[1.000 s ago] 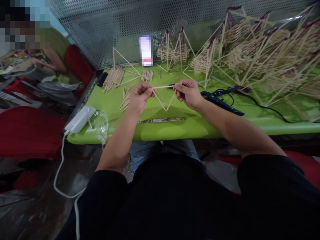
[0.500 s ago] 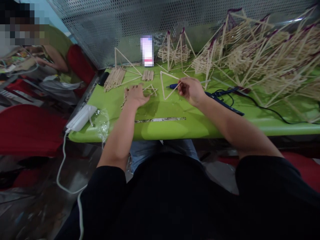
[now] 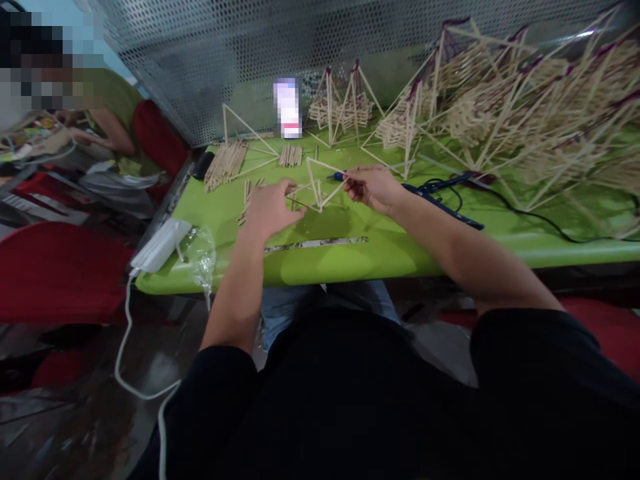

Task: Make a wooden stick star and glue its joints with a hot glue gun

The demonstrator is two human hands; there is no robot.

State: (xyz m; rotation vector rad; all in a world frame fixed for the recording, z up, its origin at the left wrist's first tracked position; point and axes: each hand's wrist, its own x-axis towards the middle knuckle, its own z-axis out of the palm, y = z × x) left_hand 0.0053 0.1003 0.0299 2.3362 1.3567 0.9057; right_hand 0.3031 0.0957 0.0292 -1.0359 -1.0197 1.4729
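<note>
Left hand (image 3: 270, 208) we note low over green table (image 3: 400, 247), fingers curled, pinching small stick piece (image 3: 296, 198) at fingertips. Right hand (image 3: 374, 188) pinches corner of stick triangle (image 3: 320, 187), held upright just above table between both hands. We log loose stick bundle (image 3: 226, 162) beyond left hand, blue glue gun (image 3: 440, 200) with cord just right of right hand, finished stick frames (image 3: 525, 113) piled far right.
</note>
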